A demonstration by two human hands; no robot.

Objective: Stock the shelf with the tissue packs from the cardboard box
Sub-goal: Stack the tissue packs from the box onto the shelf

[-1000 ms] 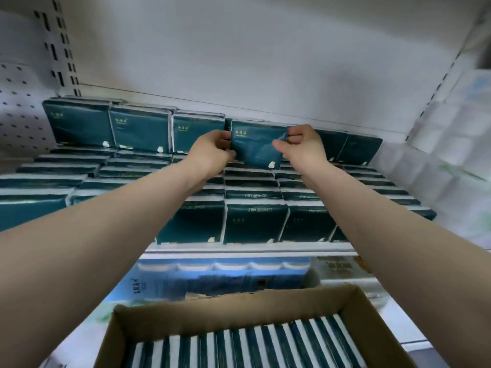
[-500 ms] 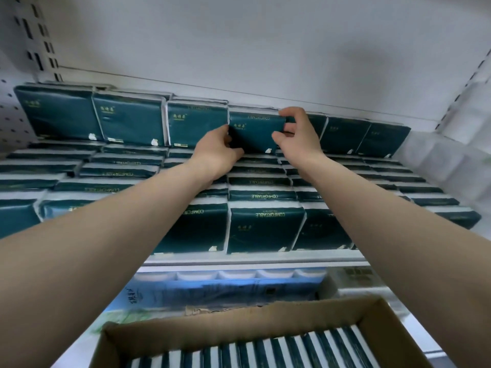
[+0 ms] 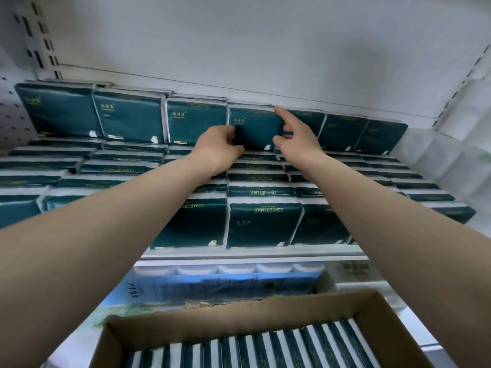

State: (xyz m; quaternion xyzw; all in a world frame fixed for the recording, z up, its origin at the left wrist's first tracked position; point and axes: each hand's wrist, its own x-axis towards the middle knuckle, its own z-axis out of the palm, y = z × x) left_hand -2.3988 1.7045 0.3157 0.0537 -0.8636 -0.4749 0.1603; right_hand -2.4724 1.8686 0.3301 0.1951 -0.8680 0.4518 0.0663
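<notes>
Right hand [image 3: 299, 140]: since half a second ago it has given up its pinch on the pack's right edge. The index finger [image 3: 282, 114] now stretches straight to touch the upper right corner, the thumb sits by the lower right corner, and the fingers are released, closed round nothing.
Left hand [image 3: 216, 148]: about where it was, its fingers [image 3: 230, 132] and thumb curled, grasping the lower left edge of the same pack.
Tissue pack [image 3: 253, 127]: dark teal, upright and face-out in the back row, fourth from the left, level with its neighbours on either side.
Back row [image 3: 127, 118]: seven teal packs stand side by side against the white rear panel.
Shelf [image 3: 252, 254]: white. More rows of the same teal packs fill it from the back row down to the front lip.
Cardboard box [image 3: 239, 318]: open-topped, below and in front of the shelf, filled with packs on edge [image 3: 265, 350] that show as teal and white stripes side by side.
Blue bundle [image 3: 225, 285]: lies on the level under the shelf lip, behind the box.
White wrapped packs [image 3: 438, 158]: just beside the teal rows, on the right.
Writing [image 3: 263, 210]: "COMFORTABLE" in gold on the pack tops, upside down from the head view. The gold characters on the pack fronts are too small to read, and the print on the blue bundle is blurred.
</notes>
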